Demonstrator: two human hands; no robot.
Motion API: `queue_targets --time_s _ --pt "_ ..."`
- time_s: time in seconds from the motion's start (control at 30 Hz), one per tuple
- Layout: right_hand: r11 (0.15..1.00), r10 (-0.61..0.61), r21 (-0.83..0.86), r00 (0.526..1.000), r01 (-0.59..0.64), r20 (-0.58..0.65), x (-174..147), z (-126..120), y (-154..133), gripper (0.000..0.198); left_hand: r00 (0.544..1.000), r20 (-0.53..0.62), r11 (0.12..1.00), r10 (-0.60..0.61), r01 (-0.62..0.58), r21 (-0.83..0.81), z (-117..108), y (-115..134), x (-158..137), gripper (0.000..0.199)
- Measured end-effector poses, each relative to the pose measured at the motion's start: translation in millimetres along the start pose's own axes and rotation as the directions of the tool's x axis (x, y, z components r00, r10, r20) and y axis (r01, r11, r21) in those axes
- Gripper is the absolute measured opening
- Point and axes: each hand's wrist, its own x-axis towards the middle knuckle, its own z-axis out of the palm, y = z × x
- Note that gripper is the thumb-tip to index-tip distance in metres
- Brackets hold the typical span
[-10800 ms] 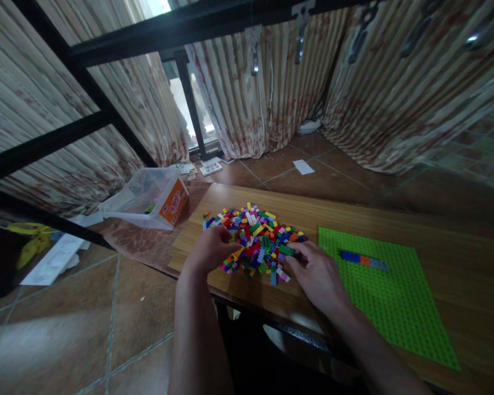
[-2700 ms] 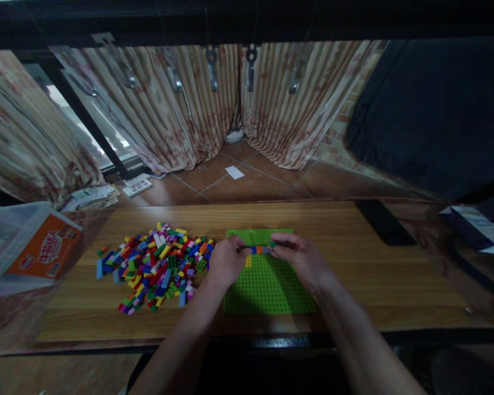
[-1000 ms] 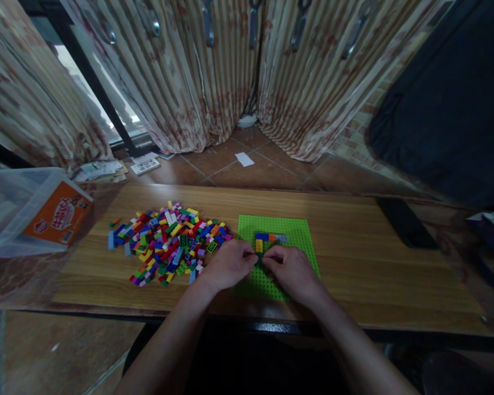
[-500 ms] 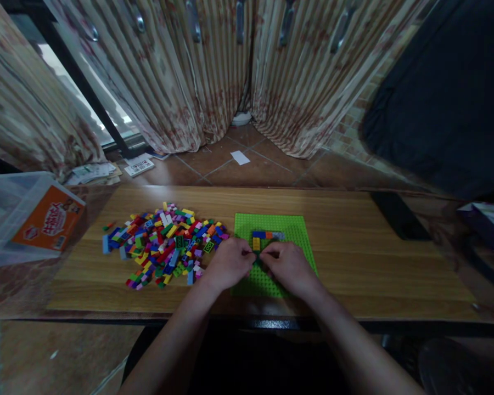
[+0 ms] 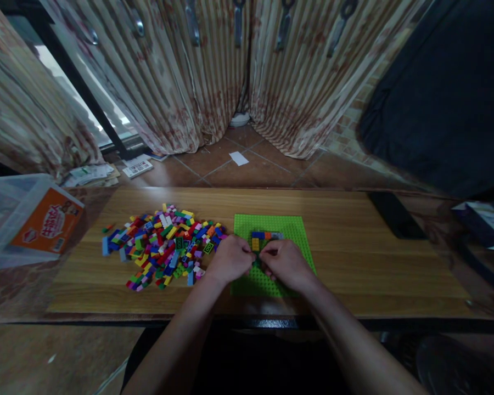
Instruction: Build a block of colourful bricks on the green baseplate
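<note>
My left hand (image 5: 233, 258) and my right hand (image 5: 286, 263) meet over the light green baseplate (image 5: 292, 225). Their fingertips close from both sides on a small dark green brick (image 5: 257, 260), mostly covered by the fingers. Just beyond it a yellow brick (image 5: 256, 244) sits on the plate. Further back runs a short row with a blue brick (image 5: 257, 235), an orange brick (image 5: 268, 236) and a grey brick (image 5: 277, 236). Whether the dark green brick is pressed onto the studs is hidden.
A heap of mixed toy bricks (image 5: 164, 244) spreads over the wooden table (image 5: 354, 263) left of the plate. At the far left stands a clear plastic box (image 5: 4, 219) with an orange label. A dark flat object (image 5: 397, 216) lies at the table's right end.
The fingers of my right hand have shifted slightly around the dark green brick. My left hand stays nearly in place, and the camera view has moved a little.
</note>
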Motion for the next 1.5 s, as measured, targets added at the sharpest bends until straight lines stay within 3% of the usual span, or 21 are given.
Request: queue_targets --time_s 0.27,0.5,0.7,0.83,0.93,1.03,1.17,1.33,1.5 --pt "0.994 0.068 0.079 0.997 -0.070 0.033 1.4 1.0 -5.8 0.018 0.998 0.050 0.999 -0.038 0.037 0.029 -3.8 0.5 7.9 0.015" --pt "0.996 0.048 0.072 0.999 -0.048 -0.001 0.6 2.1 -7.7 0.017 0.998 0.055 0.998 -0.040 0.037 0.043 -5.1 1.4 7.6 0.018" --pt "0.968 0.079 0.227 0.990 -0.104 0.114 1.7 -3.5 -2.0 0.011 0.996 0.090 0.997 -0.030 0.036 -0.067 -6.0 -0.8 2.4 0.016" --pt "0.970 0.032 0.239 0.999 -0.041 0.040 -0.2 -17.9 4.1 0.011 0.986 0.163 0.988 0.023 0.003 -0.156 -11.7 -6.3 -2.6 0.020" --pt "0.971 -0.007 0.241 0.999 0.014 -0.032 -1.4 -30.0 5.9 0.015 0.989 0.144 0.978 0.038 -0.007 -0.210 -19.2 -8.8 -7.8 0.021" --pt "0.985 -0.025 0.172 0.999 0.032 -0.042 -2.4 -32.7 5.6 0.017 0.996 0.085 0.972 0.034 -0.013 -0.234 -26.8 -8.5 -10.9 0.020" --pt "0.990 -0.139 -0.041 0.990 0.137 -0.038 -7.7 -16.0 1.1 0.015 0.999 -0.006 0.958 0.039 -0.039 -0.283 -32.5 -8.5 -8.2 0.022" --pt "0.922 -0.273 -0.311 0.957 0.231 -0.096 -17.1 11.7 -4.9 0.013 0.990 -0.112 0.939 0.083 -0.116 -0.325 -36.7 -11.0 -3.6 0.025" --pt "0.859 -0.318 -0.447 0.944 0.248 -0.086 -16.7 18.0 -4.5 0.012 0.971 -0.220 0.905 0.095 -0.176 -0.387 -50.5 -14.9 -6.4 0.025"
